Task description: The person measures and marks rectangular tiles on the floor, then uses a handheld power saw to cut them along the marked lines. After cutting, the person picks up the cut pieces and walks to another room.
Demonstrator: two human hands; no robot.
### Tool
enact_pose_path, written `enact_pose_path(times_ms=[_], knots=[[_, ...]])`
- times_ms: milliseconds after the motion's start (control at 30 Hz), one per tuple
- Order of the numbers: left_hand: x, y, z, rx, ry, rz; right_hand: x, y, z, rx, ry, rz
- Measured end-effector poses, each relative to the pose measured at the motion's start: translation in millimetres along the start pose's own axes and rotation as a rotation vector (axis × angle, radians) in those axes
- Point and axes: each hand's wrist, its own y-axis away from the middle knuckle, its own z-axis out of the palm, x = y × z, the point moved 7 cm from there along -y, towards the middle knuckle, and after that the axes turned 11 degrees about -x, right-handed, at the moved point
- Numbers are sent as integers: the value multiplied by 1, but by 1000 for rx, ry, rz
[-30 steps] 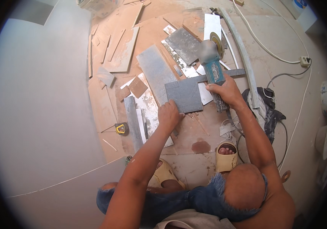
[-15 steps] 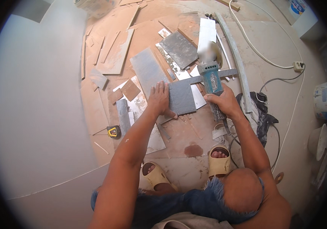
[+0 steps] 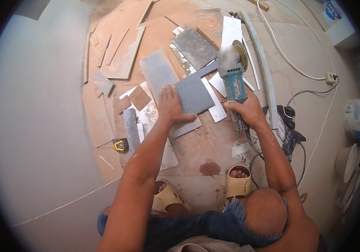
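My right hand wraps round the body of a teal and black angle grinder. Its cutting disc is at the far end, and a blur covers part of the head. My left hand lies flat on the left side of a dark grey tile, fingers stretched and thumb spread along its near edge. Beneath that tile, another grey piece shows on the near side. A narrow grey strip runs from the tile's far edge toward the grinder. The disc stands apart from the tile.
Cut tiles and offcuts lie around, including a large grey tile and a darker one. A tape measure is at left. A long bar, a power socket, cables and a dark cloth are at right; buckets stand farther right.
The grey tile under my left hand has turned and shifted left, uncovering a piece on its near side. The grinder stays in my right hand, now farther from the tile.
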Motion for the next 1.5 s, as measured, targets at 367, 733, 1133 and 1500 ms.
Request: enact_pose_path(times_ms=[367,733,1133,1500], knots=[[14,-17,-11,-9,36,25,12,-21,33,-65,17,60],[-35,7,14,-50,74,145,35,-24,87,-10,101,21],[-20,10,33,1,264,230,45,-38,132,-154,204,176],[-28,10,44,100,183,304,44,-64,149,-145,187,169]])
